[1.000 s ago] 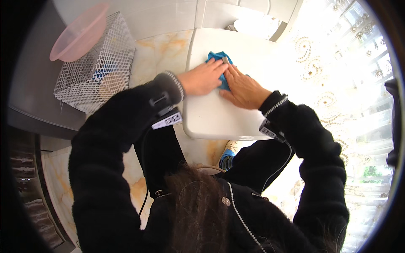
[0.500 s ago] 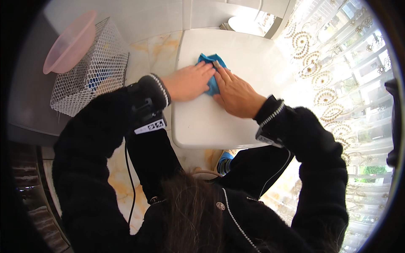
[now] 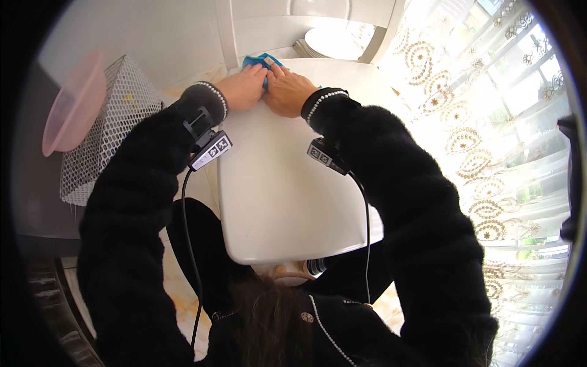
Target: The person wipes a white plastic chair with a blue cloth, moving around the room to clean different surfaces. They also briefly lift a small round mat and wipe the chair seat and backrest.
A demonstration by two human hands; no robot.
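A blue cloth [image 3: 260, 60] is bunched at the far left corner of a white chair's seat [image 3: 287, 196], next to the backrest. My left hand [image 3: 243, 88] presses on it from the left, fingers bent over the fabric. From the right, my right hand [image 3: 288, 93] also grips the cloth, and one of its fingers carries a pale wrap. Both hands touch each other over the cloth, which hides part of the fingers' hold. The seat stretches from the backrest toward my knees.
A pink basin [image 3: 76, 104] leans on a white mesh basket [image 3: 92, 162] at the left. White plates [image 3: 333, 41] are stacked beyond the chair back. A patterned sheer curtain [image 3: 477, 140] hangs along the right. Cables [image 3: 191, 257] run down from devices on both wrists.
Both hands have moved the cloth away from me and to the left, from mid-seat to the far corner. My view has shifted, showing more of the seat's front.
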